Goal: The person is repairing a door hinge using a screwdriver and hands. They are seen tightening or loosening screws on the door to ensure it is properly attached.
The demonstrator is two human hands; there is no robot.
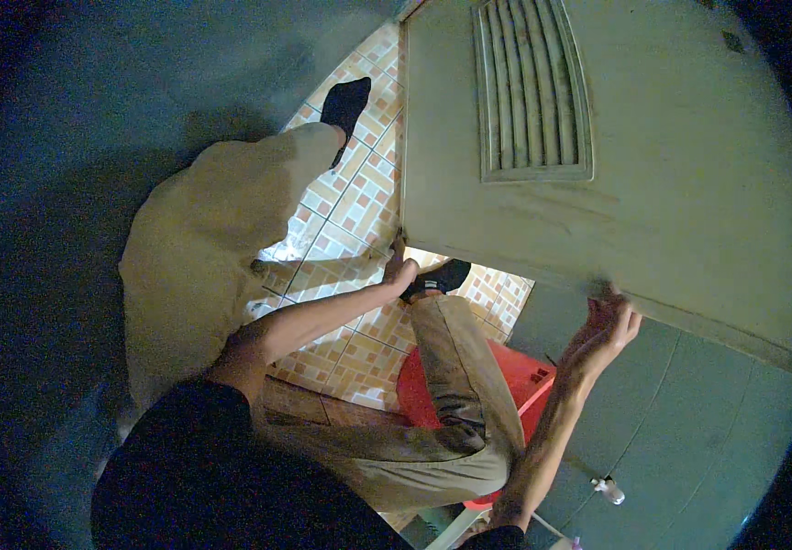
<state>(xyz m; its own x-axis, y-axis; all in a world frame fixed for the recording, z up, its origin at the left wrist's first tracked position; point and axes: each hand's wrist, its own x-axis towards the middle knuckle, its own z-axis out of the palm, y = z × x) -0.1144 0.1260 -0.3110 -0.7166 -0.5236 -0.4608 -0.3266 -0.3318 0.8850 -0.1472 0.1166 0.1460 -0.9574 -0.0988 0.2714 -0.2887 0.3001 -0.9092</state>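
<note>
A pale greenish-grey door (689, 183) with a slatted vent (535, 92) fills the upper right. Its near edge runs slantwise across the view. At that edge's left corner is my left hand (400, 264), its fingers closed against the door. My right hand (611, 323) grips the same edge farther right, fingers curled; the fingertips are blurred and partly hidden. Both arms are stretched out, well apart. Between them my bent leg in khaki trousers (460, 367) reaches forward, its dark-covered foot (437, 278) close under the door's edge.
Beside my leg stands a red plastic object (421, 390), partly hidden. Patterned tiles (359, 211) cover the floor. My other foot (347, 105), dark-covered, is farther forward at left. A grey-green wall (662, 403) on the right carries a small pale fitting (609, 491). Another dark wall (185, 64) rises at left.
</note>
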